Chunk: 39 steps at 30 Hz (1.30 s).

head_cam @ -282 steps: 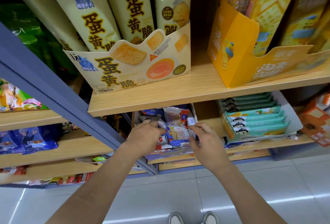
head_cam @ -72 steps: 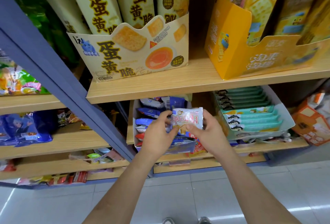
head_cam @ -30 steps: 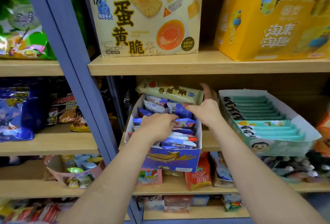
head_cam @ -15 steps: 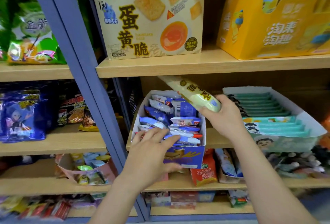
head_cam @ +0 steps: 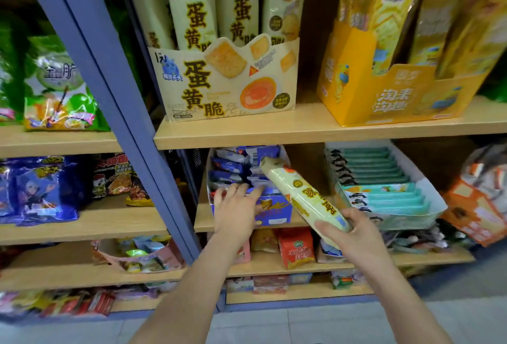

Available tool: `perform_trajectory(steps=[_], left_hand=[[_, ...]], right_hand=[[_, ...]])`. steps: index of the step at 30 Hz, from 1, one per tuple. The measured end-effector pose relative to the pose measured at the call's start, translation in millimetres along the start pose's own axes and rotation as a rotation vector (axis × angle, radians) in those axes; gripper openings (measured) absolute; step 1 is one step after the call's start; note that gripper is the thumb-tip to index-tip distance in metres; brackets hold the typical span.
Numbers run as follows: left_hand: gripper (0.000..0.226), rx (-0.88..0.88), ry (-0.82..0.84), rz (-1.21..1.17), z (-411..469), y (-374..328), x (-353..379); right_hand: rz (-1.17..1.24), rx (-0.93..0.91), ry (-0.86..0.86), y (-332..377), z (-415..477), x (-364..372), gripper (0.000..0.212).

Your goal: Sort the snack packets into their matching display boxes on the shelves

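1. The right hand (head_cam: 356, 236) grips the near end of a long pale yellow packet (head_cam: 299, 192). The thumb lies across the packet's near face and the other fingers (head_cam: 354, 214) curl round its far side.
2. The packet is held in the air in front of the middle shelf (head_cam: 203, 223), between the blue display box (head_cam: 274, 210) and the teal display box (head_cam: 389, 212).
3. Its long axis is tilted. The held end is low, near and to the right, and the free end points up, far and to the left, reaching over the right part of the blue display box.
4. Dark characters printed on the packet run along its length.
5. The left hand (head_cam: 236, 213) is palm down at the front of the blue display box, its fingers straight and slightly spread. Whether the fingertips touch the rim or the small blue packets (head_cam: 230, 165) inside cannot be told.
6. The cream display box (head_cam: 230, 83) stands on the upper shelf (head_cam: 301, 131), above and a little left of the held packet. Tall packets (head_cam: 194, 14) of the same pale yellow, with the same dark characters, stand upright in it.
7. A yellow display box (head_cam: 354, 102) stands to its right on the same shelf, with yellow packs upright inside.
8. The teal display box holds rows of teal packs.
9. A blue metal post (head_cam: 115, 83) runs down the left side.
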<state>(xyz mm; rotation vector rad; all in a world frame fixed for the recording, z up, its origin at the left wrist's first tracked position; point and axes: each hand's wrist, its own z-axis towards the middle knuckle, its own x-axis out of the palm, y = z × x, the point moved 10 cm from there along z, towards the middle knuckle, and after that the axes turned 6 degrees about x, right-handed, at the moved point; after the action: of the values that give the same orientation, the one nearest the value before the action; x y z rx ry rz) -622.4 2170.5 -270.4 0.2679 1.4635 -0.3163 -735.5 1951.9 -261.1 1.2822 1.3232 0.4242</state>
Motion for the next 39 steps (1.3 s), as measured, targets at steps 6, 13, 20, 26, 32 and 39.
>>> perform_trajectory(steps=[6, 13, 20, 26, 32, 39], left_hand=[[0.034, -0.244, -0.102, -0.876, -21, 10, -48], [0.047, -0.445, 0.225, -1.699, -62, -16, -72], [0.036, -0.388, 0.053, -2.095, -59, -40, -119], [0.055, -0.084, -0.015, -1.756, -45, -51, -168], [0.023, 0.068, -0.515, -0.909, -16, 21, -289], [0.014, 0.159, -0.505, -0.201, 15, 30, -309]], right_hand=[[-0.202, -0.122, 0.055, 36, -24, -44, 0.046], [-0.299, -0.379, 0.116, 101, -40, -84, 0.064], [0.840, -0.227, 0.192, 146, -44, -125, 0.094], [0.733, -0.247, 0.216, 185, -53, -80, 0.074], [0.707, -0.414, 0.167, 239, -46, -98, 0.082], [0.649, -0.486, 0.197, 277, -48, -102, 0.050]])
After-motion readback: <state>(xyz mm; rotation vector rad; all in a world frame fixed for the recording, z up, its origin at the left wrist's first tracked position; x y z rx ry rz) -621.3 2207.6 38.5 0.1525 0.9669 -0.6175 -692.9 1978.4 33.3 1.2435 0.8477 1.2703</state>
